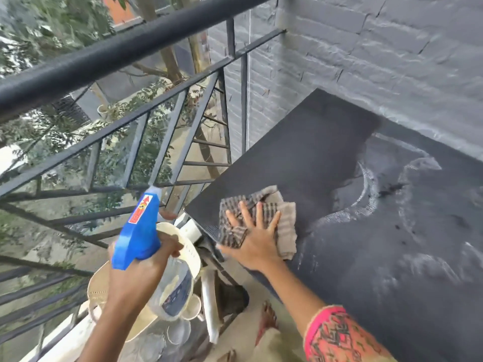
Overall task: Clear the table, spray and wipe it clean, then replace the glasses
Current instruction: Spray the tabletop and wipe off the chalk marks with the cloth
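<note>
Head view: a person stands at a dark table (300, 152) set against a grey brick wall (392, 48) and beside a black railing (104, 56).
Right hand: the right hand (254, 241) lies flat, fingers spread and straight, pressing a checked cloth (286, 220) onto the table's near corner on the railing side.
Left hand: the left hand (141, 270) is curled round the neck of a spray bottle (138, 231), held off the table's edge and above a white chair (183, 239).
Done: the tabletop carries nothing but the cloth, and white foamy streaks (366, 194) cross its middle and wall side, so clearing and spraying look finished.
Left: I judge the wiping only partly done, and the glasses are not back. Pale round vessels (180, 330) sit low beside the chair; I cannot tell whether they are the glasses.
Writing: a red arrow label (141, 207) marks the blue trigger head, and a bluish label wraps the bottle's body. Both are too blurred to read.
</note>
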`<act>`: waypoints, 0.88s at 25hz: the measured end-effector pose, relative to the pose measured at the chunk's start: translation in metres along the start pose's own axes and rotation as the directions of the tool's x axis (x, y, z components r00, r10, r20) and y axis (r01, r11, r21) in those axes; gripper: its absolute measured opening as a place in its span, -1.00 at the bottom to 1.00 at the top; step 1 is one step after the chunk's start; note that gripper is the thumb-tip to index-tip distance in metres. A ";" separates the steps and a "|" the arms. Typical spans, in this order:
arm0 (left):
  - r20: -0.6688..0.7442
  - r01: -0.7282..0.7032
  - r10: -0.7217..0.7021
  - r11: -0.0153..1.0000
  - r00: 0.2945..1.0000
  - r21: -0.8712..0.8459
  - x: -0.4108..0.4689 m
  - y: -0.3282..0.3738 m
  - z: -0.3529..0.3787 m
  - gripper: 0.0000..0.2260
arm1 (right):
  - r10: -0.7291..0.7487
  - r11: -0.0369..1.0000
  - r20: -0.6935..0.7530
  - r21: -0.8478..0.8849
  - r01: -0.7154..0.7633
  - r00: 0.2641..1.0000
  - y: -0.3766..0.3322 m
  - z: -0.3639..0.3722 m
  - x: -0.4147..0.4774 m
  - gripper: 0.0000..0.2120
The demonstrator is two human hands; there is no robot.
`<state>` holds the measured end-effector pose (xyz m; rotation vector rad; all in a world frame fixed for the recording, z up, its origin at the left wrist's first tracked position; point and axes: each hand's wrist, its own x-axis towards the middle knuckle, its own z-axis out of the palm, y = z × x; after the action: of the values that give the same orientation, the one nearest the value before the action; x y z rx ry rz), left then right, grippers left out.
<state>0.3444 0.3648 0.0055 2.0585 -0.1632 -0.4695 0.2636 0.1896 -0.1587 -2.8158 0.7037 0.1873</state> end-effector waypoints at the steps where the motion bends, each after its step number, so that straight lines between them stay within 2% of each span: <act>1: 0.046 -0.013 0.012 1.000 0.999 0.012 -0.004 -0.004 -0.002 -0.74 | -0.049 0.998 0.014 -0.035 0.050 0.999 -0.016 0.009 -0.018 -0.22; 3: 0.129 -0.099 0.094 0.994 0.987 0.036 -0.022 -0.012 -0.013 -0.82 | -0.105 0.990 0.036 -0.088 0.108 0.994 -0.036 0.018 -0.050 -0.29; 5: 0.205 -0.172 0.157 0.983 0.966 0.062 -0.040 -0.022 -0.025 -0.83 | -0.095 0.995 0.017 -0.022 0.095 0.995 -0.041 0.014 -0.075 -0.36; 7: 0.298 -0.197 0.168 0.978 0.940 0.071 -0.051 -0.030 -0.030 -0.76 | -0.005 0.970 -0.035 0.244 0.014 0.999 -0.039 0.001 -0.099 -0.38; 9: 0.384 -0.212 0.156 0.971 0.910 0.108 -0.060 -0.039 -0.029 -0.79 | 0.211 0.821 -0.127 0.561 -0.105 0.969 -0.033 -0.023 -0.129 -0.35; 10: 0.404 -0.210 0.150 0.972 0.902 0.108 -0.064 -0.042 -0.024 -0.88 | 0.340 0.724 -0.173 0.676 -0.140 0.924 -0.028 -0.036 -0.142 -0.36; 12: 0.474 -0.258 0.164 0.956 0.865 0.139 -0.075 -0.049 -0.014 -0.71 | 0.574 0.540 -0.238 0.829 -0.143 0.784 -0.016 -0.058 -0.173 -0.40; 14: 0.565 -0.318 0.169 0.932 0.808 0.176 -0.083 -0.059 0.003 -0.72 | 0.732 0.416 -0.255 0.902 -0.118 0.631 -0.002 -0.078 -0.207 -0.43; 16: 0.614 -0.339 0.146 0.917 0.776 0.211 -0.091 -0.064 0.022 -0.81 | 0.797 0.394 -0.278 0.912 -0.113 0.536 0.013 -0.094 -0.236 -0.42; 22: 0.740 -0.418 0.128 0.881 0.661 0.221 -0.122 -0.069 0.066 -0.97 | 0.868 0.425 -0.381 0.902 -0.079 0.318 0.043 -0.127 -0.299 -0.46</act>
<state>0.2015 0.3841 -0.0515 2.0491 -1.1093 -1.0952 -0.0101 0.2545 0.0094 -1.4837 1.4957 -1.2270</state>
